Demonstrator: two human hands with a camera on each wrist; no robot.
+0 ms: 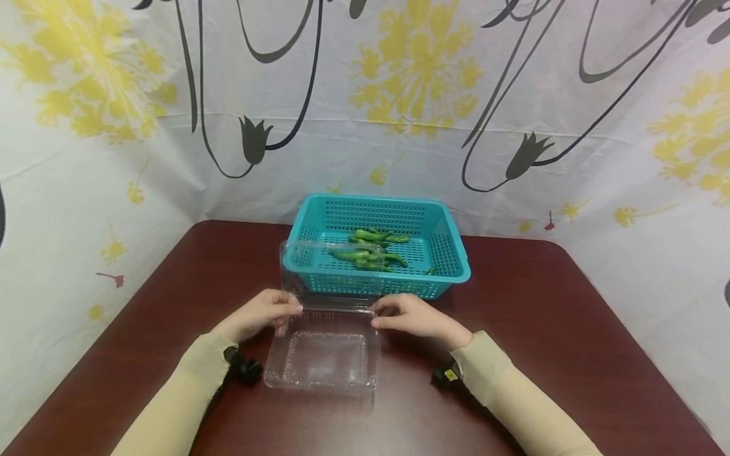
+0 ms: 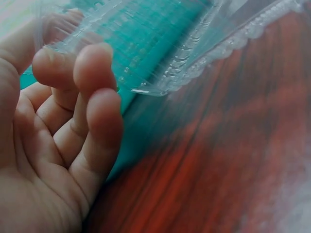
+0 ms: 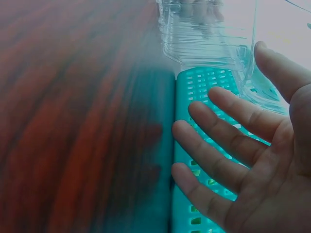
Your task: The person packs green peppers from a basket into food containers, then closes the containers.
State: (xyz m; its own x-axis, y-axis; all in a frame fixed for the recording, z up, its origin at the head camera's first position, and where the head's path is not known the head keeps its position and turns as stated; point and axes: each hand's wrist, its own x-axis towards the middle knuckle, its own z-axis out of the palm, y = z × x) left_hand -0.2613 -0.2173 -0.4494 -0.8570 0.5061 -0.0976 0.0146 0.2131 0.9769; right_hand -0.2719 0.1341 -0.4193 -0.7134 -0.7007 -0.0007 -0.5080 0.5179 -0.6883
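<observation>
A clear plastic clamshell container [image 1: 326, 360] lies on the table with its lid [image 1: 292, 269] raised at the far side, overlapping the basket in the head view. My left hand [image 1: 258, 315] pinches the container's left side near the hinge, thumb over the rim; in the left wrist view its other fingers [image 2: 104, 116] are bent below the plastic. At the right end of the hinge is my right hand [image 1: 415, 315], thumb at the rim. Its fingers [image 3: 218, 148] are spread and fairly straight in the right wrist view, beside the basket wall.
Just behind the container stands a turquoise perforated basket [image 1: 447, 247], with several green peppers [image 1: 371, 235] inside. The dark red wooden table [image 1: 513, 285] reaches back to a patterned cloth [image 1: 342, 152] hanging around it.
</observation>
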